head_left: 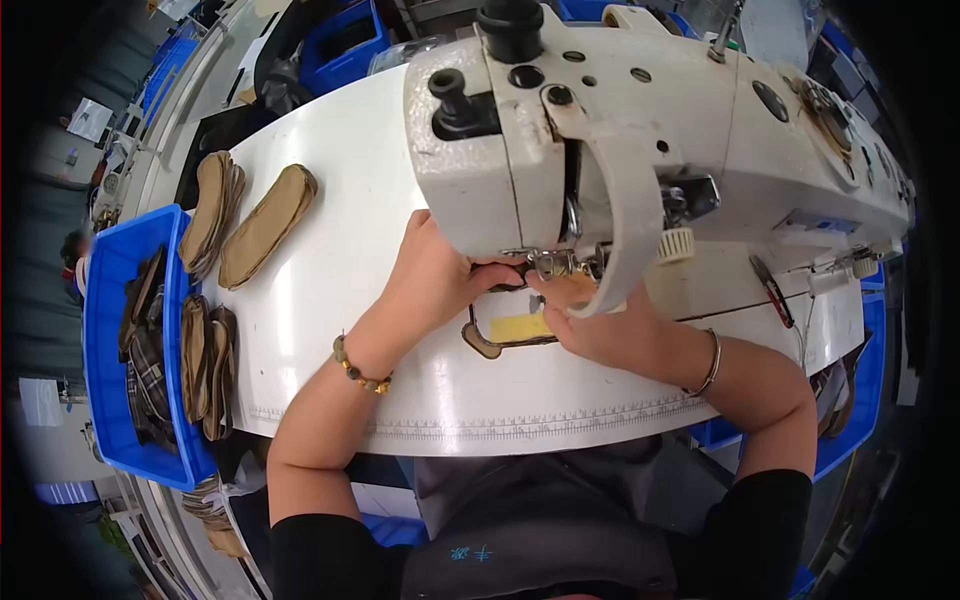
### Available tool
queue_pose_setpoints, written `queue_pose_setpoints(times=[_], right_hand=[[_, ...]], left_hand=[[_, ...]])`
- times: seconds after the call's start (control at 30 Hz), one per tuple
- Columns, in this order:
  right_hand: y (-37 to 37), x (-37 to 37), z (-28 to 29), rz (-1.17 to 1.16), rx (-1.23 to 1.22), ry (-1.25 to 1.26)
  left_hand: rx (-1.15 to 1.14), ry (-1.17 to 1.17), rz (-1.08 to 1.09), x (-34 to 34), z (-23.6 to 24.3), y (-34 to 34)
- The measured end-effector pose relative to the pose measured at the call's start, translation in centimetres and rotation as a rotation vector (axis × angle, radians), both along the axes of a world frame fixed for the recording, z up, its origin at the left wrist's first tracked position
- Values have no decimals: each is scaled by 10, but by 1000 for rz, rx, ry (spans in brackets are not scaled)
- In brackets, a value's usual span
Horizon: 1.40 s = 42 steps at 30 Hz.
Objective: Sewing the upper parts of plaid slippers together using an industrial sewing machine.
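A white sewing machine [620, 130] stands over the white table, its presser foot [550, 264] low between my hands. My left hand [425, 275] is closed, thumb and fingers pinching a small dark fabric piece [500, 276] just left of the foot. My right hand [610, 325] reaches under the machine's curved white guard, its fingers bent together at the same piece, right beside the foot. Fingertips and needle are partly hidden there. Below the hands lies a tan, dark-edged end of fabric [483, 342], and next to it a yellow strip [518, 328] on the table.
Stacks of tan, sole-shaped fabric pieces [268, 225] lie on the table's left side. A blue bin [140, 400] with dark and plaid fabric stands beyond them. Red-and-black snips [771, 291] rest right of the machine. A printed ruler [540, 428] follows the near edge.
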State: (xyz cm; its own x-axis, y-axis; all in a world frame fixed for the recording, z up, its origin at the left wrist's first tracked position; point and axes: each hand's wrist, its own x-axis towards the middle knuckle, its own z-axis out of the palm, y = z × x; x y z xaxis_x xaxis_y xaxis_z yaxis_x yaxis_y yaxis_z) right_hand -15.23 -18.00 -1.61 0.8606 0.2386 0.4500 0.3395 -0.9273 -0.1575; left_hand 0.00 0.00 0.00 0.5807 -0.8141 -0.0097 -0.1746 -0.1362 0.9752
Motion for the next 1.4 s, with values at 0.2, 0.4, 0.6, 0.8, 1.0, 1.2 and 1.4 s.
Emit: queue_pose_setpoints(times=[0.2,0.4,0.6,0.8,1.0,1.2,1.4], right_hand=[[8,-1,-7,34,-239,-20],[7,2,-16,126,-31,94],[10,-4,-3,71,-83,33],[9,-2,-6,87,-34,14],[10,1,-13,95,10,-3],[15,0,0,56,117,-26],[9,-8,19,127,-273,227]], left_hand=[[207,-414,18,-1,11,1],[109,-909,-78,-4,30,-4],[165,-966,39,-11,29,-6],[228,-1078,75,-10,23,-7],[244,-1097,78,-12,27,-9],[325,-1138,72,-10,23,-5],[300,-852,125,-10,18,-3]])
